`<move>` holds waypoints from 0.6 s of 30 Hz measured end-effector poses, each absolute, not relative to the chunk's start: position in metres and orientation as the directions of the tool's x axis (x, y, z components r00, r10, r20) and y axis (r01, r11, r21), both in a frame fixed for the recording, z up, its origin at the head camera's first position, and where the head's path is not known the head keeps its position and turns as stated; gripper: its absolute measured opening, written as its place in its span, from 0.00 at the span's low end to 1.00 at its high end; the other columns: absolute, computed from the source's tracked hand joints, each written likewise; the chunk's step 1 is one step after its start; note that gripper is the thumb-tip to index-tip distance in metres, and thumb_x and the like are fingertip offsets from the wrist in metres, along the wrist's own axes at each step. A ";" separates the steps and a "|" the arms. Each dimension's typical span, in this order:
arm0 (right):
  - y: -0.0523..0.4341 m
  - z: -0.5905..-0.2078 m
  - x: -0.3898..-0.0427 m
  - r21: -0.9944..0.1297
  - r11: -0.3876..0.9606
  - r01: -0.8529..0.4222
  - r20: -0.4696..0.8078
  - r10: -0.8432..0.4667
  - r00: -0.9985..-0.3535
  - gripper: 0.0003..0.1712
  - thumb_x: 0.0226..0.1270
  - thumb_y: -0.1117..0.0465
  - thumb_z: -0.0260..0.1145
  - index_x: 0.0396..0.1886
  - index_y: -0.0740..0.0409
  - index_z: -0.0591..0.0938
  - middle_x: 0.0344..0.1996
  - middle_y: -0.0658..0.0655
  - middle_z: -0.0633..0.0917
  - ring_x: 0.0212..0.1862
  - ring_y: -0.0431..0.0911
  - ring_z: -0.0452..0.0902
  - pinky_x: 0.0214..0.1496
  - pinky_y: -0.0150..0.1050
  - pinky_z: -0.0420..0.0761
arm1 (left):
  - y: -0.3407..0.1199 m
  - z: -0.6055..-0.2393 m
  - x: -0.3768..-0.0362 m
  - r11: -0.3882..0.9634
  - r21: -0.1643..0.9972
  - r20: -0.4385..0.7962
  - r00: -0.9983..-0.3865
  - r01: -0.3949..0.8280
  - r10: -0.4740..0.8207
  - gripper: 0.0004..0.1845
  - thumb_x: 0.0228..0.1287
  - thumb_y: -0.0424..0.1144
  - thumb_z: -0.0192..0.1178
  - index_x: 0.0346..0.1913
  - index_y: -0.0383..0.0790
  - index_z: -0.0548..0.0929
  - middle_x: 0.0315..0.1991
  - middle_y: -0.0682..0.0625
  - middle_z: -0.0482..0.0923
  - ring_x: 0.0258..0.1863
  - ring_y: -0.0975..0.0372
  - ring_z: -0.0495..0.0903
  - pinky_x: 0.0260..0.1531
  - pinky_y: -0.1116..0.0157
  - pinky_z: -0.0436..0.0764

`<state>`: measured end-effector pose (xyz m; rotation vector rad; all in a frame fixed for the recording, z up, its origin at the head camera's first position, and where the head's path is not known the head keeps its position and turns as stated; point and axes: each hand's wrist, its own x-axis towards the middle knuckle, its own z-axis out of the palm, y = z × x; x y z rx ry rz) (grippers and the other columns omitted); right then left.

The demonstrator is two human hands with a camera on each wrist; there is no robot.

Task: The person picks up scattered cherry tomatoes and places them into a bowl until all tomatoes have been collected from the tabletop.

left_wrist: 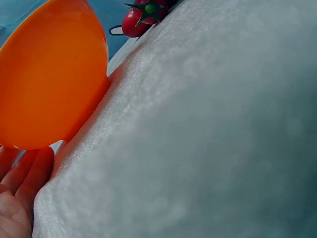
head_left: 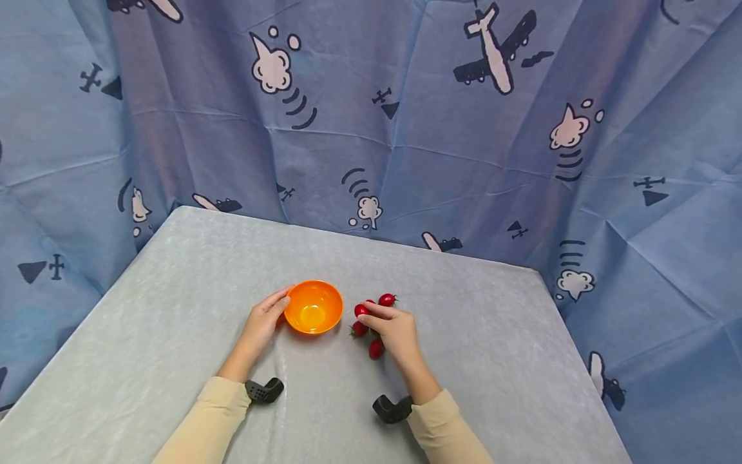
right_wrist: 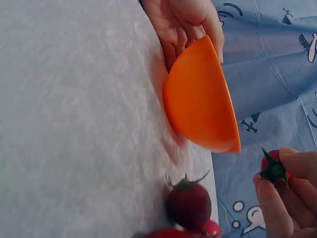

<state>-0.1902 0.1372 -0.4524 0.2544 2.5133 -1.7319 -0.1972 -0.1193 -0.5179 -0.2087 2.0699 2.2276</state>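
An orange bowl (head_left: 313, 307) (left_wrist: 49, 74) (right_wrist: 203, 99) stands empty near the middle of the grey table (head_left: 174, 309). My left hand (head_left: 281, 308) (right_wrist: 184, 22) holds its left side, thumb over the rim and fingers (left_wrist: 29, 173) against the outer wall. Just right of the bowl, my right hand (head_left: 368, 313) (right_wrist: 277, 181) pinches a red cherry tomato (head_left: 361, 310) (right_wrist: 274, 168) with a green stem between thumb and fingertips. Three more tomatoes lie on the cloth around that hand: one behind (head_left: 386, 299), one to the left (head_left: 359, 329) (right_wrist: 188, 203) and one nearer me (head_left: 376, 348).
A grey cloth covers the table, whose far edge (head_left: 359, 235) meets a blue curtain (head_left: 406, 129) printed with planes and clouds. Black wrist mounts (head_left: 263, 390) (head_left: 393, 409) sit at both sleeves.
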 end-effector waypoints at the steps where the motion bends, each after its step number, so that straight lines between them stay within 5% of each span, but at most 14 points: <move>1: 0.135 -0.452 -0.191 -0.921 0.351 0.170 -0.151 0.083 -0.985 0.19 0.55 0.53 0.78 0.46 0.53 0.90 0.45 0.58 0.90 0.43 0.45 0.83 0.45 0.33 0.85 | -0.120 -0.518 -0.197 -0.073 0.984 -0.163 -0.986 -0.160 -0.023 0.24 0.78 0.43 0.50 0.71 0.39 0.70 0.73 0.46 0.68 0.72 0.58 0.65 0.55 0.84 0.71; 6: 0.128 -0.451 -0.193 -0.916 0.378 0.137 -0.127 0.052 -0.991 0.18 0.53 0.54 0.79 0.45 0.53 0.91 0.41 0.57 0.91 0.41 0.43 0.82 0.38 0.31 0.78 | -0.120 -0.517 -0.197 -0.076 0.984 -0.165 -0.986 -0.163 -0.021 0.24 0.78 0.43 0.50 0.71 0.40 0.71 0.73 0.47 0.68 0.72 0.59 0.66 0.56 0.82 0.72; 18: 0.108 -0.447 -0.200 -0.924 0.366 0.112 -0.123 -0.007 -0.992 0.17 0.55 0.56 0.77 0.46 0.55 0.90 0.45 0.59 0.90 0.42 0.44 0.84 0.42 0.34 0.86 | -0.122 -0.518 -0.196 -0.067 0.985 -0.164 -0.986 -0.162 -0.031 0.24 0.77 0.45 0.52 0.71 0.40 0.71 0.72 0.47 0.69 0.69 0.62 0.68 0.55 0.83 0.72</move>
